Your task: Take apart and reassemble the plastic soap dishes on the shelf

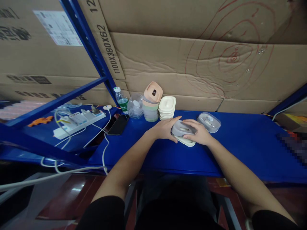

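A grey plastic cover with a slot in its top is between my two hands, over a cream-coloured tray-like piece on the blue table. My left hand cups the cover's left side, thumb low and fingers along the back. On the right side, my right hand grips the same cover with thumb in front and fingers over the top edge. Whether the cover touches the cream piece all round is hidden. Just beyond my right hand lies a clear oval lid.
Behind my left hand stand stacked cream lids, a stack of grey and green covers topped by a peach one, clear round lids and a water bottle. A phone and a power strip lie left.
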A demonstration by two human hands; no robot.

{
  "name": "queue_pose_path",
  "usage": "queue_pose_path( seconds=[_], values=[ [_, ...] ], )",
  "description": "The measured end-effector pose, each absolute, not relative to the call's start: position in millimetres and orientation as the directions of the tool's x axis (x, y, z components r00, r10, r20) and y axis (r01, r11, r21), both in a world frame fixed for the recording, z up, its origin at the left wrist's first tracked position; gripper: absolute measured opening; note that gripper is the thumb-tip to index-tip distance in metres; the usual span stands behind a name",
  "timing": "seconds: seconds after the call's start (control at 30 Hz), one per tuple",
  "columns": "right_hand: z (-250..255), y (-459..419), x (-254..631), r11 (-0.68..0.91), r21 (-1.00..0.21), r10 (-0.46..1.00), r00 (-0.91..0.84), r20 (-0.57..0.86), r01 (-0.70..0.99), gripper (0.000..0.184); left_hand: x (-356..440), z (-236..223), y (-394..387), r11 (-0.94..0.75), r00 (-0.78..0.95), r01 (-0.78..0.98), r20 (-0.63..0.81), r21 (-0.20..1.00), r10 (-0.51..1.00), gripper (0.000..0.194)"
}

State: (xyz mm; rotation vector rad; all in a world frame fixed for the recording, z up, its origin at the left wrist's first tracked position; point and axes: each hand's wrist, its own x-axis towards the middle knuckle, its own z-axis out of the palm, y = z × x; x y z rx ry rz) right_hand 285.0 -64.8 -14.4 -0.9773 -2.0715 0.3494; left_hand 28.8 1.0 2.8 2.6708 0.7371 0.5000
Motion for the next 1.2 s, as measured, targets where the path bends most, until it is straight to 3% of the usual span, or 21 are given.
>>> queue_pose_path(
  seconds=[0.2, 0.37, 0.5, 0.57, 0.67, 0.77, 0.83, 0.93, 1.0, 1.1, 1.2],
  values=[
    [-8, -69, 284, 0.677, -0.537, 0.727, -0.347, 0.592, 0.504, 0.064, 30, 7, 0, -0.867, 0.738, 0.390, 0.458, 0.310, 0.495, 0.046],
    [-5, -68, 290, 0.698, -0.496, 0.701, -0.356, 0.617, 0.516, 0.076, 28, 9, 3, -0.835, 0.631, 0.467, 0.553, 0.290, 0.544, 0.031],
    [-10, -64, 293, 0.587, -0.516, 0.743, -0.161, 0.650, 0.624, 0.047, 26, 8, 3, -0.795, 0.560, 0.504, 0.574, 0.336, 0.598, 0.017],
    [-11, -64, 293, 0.510, -0.571, 0.764, -0.034, 0.645, 0.643, 0.036, 27, 7, 1, -0.783, 0.545, 0.519, 0.574, 0.342, 0.611, 0.026],
    [-9, -66, 291, 0.458, -0.655, 0.773, 0.094, 0.627, 0.601, 0.036, 30, 6, -2, -0.828, 0.543, 0.461, 0.637, 0.319, 0.547, 0.058],
    [-5, -65, 290, 0.473, -0.741, 0.764, 0.199, 0.614, 0.476, 0.034, 32, 6, -3, -0.923, 0.579, 0.338, 0.732, 0.185, 0.359, 0.090],
    [-3, -62, 292, 0.470, -0.794, 0.766, 0.269, 0.584, 0.385, 0.035, 34, 7, -4, -0.958, 0.614, 0.279, 0.754, 0.067, 0.232, 0.097],
    [-4, -54, 298, 0.450, -0.860, 0.777, 0.368, 0.510, 0.243, 0.037, 37, 10, -5, -0.965, 0.671, 0.259, 0.728, -0.049, 0.143, 0.093],
    [-7, -50, 302, 0.449, -0.880, 0.780, 0.413, 0.470, 0.155, 0.039, 38, 10, -6, -0.954, 0.694, 0.286, 0.705, -0.088, 0.143, 0.077],
    [-9, -49, 303, 0.459, -0.887, 0.800, 0.408, 0.441, 0.059, 0.045, 36, 9, -3, -0.940, 0.670, 0.330, 0.723, -0.091, 0.165, 0.050],
    [-6, -53, 300, 0.465, -0.885, 0.840, 0.321, 0.437, -0.013, 0.056, 26, 11, 6, -0.906, 0.552, 0.421, 0.805, -0.042, 0.219, 0.045]
  ],
)
